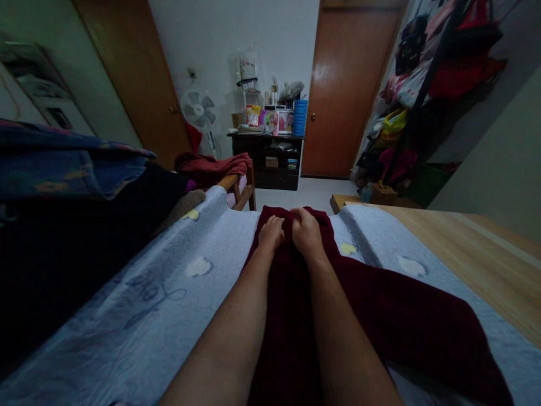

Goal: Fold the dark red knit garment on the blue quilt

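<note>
A pair of dark maroon trousers [291, 316] lies on the bed. One leg runs back beneath my arms; the other bends off to the right. Both my hands are at the far end of the garment, by what looks like its waist. My left hand [271, 232] has its fingers curled on the cloth. Beside it, a small gap away, my right hand [306, 230] is closed with the fabric's edge at its fingers. The fingertips of both are partly hidden.
A pale blue patterned sheet [203, 304] covers the bed, with bare wooden board [473, 237] on the right. Dark clothes and a denim garment [63, 175] are heaped at left. Beyond stand a fan [200, 110], a dark cabinet [264, 176] and a wooden door [353, 90].
</note>
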`<state>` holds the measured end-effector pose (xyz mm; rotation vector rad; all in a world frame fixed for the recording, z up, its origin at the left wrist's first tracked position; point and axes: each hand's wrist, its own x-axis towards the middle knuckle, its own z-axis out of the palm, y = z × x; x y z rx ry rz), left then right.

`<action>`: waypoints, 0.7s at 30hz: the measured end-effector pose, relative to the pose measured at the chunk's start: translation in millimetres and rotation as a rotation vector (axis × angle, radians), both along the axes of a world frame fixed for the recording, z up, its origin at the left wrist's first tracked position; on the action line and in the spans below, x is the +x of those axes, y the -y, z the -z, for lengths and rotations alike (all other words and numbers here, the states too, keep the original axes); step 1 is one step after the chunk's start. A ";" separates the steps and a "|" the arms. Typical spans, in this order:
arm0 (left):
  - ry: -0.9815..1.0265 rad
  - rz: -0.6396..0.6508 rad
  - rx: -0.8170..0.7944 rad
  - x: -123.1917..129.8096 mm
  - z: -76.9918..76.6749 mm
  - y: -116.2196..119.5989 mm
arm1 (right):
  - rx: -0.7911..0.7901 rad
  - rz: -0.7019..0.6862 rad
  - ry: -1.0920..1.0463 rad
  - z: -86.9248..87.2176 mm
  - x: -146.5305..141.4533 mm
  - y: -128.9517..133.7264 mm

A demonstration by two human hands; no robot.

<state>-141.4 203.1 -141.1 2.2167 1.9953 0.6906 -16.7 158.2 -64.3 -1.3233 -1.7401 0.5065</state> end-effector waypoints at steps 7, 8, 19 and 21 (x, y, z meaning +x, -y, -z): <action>-0.039 0.019 -0.090 2.3 4.9 3.2 | -0.279 -0.013 0.130 32.0 -2.7 -3.3; -0.042 0.019 -0.090 2.8 4.7 3.5 | -0.310 -0.029 0.172 35.0 -1.9 -3.7; 0.104 -0.100 0.082 6.8 -5.9 7.7 | -0.348 -0.071 0.288 38.3 -2.4 -4.0; 0.113 -0.200 0.089 8.8 -9.8 11.8 | -0.349 -0.071 0.292 39.4 -2.1 -4.6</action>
